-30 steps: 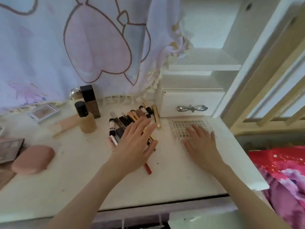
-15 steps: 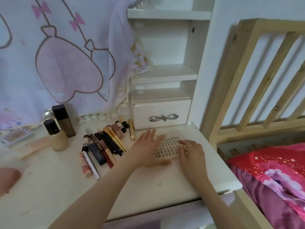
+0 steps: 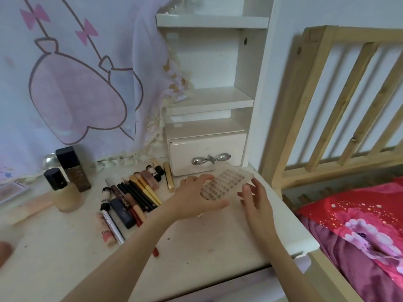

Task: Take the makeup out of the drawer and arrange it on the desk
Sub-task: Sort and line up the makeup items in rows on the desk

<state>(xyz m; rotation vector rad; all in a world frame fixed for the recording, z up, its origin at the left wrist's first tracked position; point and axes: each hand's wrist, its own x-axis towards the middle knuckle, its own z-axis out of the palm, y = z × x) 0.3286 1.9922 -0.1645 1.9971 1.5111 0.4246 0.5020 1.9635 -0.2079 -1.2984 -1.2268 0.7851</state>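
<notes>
A clear flat case (image 3: pixel 226 182) with a grid of small brown dots is raised and tilted just in front of the shut white drawer (image 3: pixel 205 153) with its silver bow handle. My left hand (image 3: pixel 194 198) grips the case's left end, fingers over the far edge and thumb under the near edge. Beside the case's right end, my right hand (image 3: pixel 255 200) has relaxed, spread fingers whose tips are at its edge. A row of pencils, lipsticks and tubes (image 3: pixel 133 195) lies on the white desk (image 3: pixel 196 253) left of my hands.
Two foundation bottles (image 3: pixel 65 182) stand at the back left, with a pink tube (image 3: pixel 30 208) and a compact (image 3: pixel 11 189) beyond. White shelves (image 3: pixel 209 101) rise above the drawer. A wooden bed rail (image 3: pixel 340 101) and red bedding (image 3: pixel 359 225) border the desk's right edge.
My left hand left the pencil row and took hold of the dotted case. The case has come up off the desk and tilted. My right hand slid from on top of it to its right end.
</notes>
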